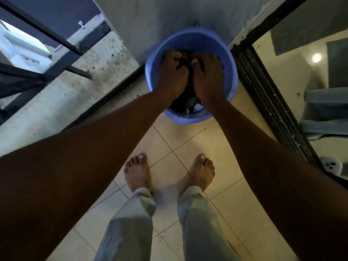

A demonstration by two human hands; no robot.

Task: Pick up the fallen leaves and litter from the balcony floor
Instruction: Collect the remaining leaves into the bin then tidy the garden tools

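Note:
A round blue plastic bucket (230, 72) stands on the tiled floor against the wall, just ahead of my bare feet. Dark leaves and bits of pale litter (190, 106) lie inside it. Both hands are down in the bucket, side by side. My left hand (172, 74) and my right hand (208, 76) have their fingers curled around a dark clump of leaves (185, 55) between them. The fingertips are partly hidden by the clump.
A stained concrete ledge (75, 87) with a dark metal railing (56, 40) runs along the left. On the right is a dark sliding-door track (263, 87) and a glass door. Cream floor tiles (188, 140) lie between my feet and the bucket.

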